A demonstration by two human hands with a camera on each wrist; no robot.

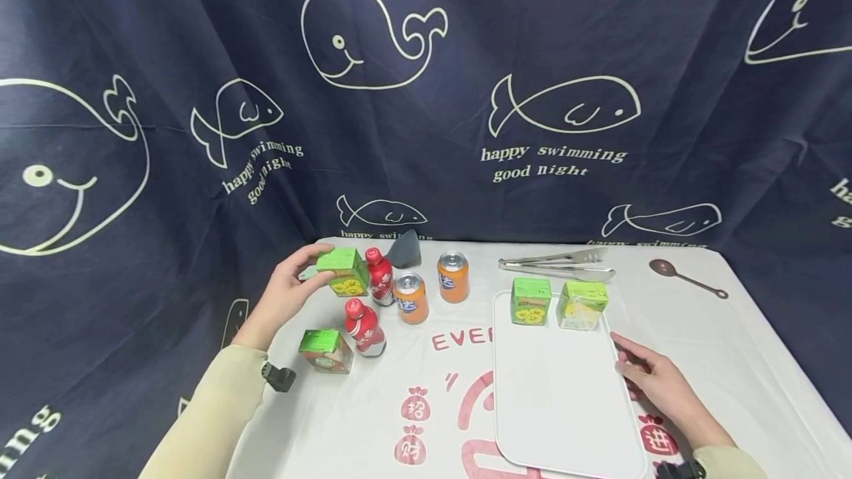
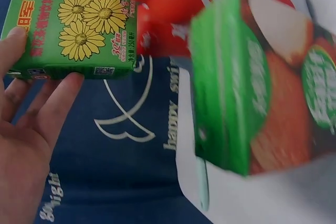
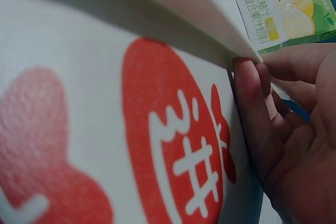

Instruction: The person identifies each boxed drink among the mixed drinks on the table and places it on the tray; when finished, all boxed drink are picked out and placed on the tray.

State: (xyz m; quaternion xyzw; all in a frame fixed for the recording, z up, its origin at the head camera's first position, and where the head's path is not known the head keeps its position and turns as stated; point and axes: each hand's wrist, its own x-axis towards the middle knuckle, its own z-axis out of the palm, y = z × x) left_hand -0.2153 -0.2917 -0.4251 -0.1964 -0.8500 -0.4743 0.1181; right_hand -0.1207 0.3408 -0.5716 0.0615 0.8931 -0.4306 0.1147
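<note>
One dark-blue fabric curtain [image 1: 426,139], white whale and fish outlines, hangs behind everything. White cloth-covered table [image 1: 333,427] with red print below it. Right of centre, a white rectangular tray [image 1: 562,398]; right hand [image 1: 655,379] pinches its right rim between thumb and fingers. Left hand [image 1: 293,287] well apart from the right: thumb and fingers grip a green box-shaped drink carton with yellow flowers [image 1: 345,272], just left of a red plastic bottle [image 1: 379,278]; cannot tell whether its base touches the table. Silver metal tongs [image 1: 559,266] lie beyond the tray; brown long-handled spoon [image 1: 679,274] to their right. Dark grey flat blade [image 1: 404,251], partly hidden behind that bottle; second red plastic bottle [image 1: 365,327] nearer. Matching flower carton [image 1: 530,301] and yellow-green fruit-print carton [image 1: 583,305] stand on the tray's far end, slightly apart. Green-topped carton with reddish fruit print [image 1: 326,351] beside the nearer bottle. Smallest: two orange metal cans [image 1: 453,277] [image 1: 410,299], silver tops, near the bottles.
</note>
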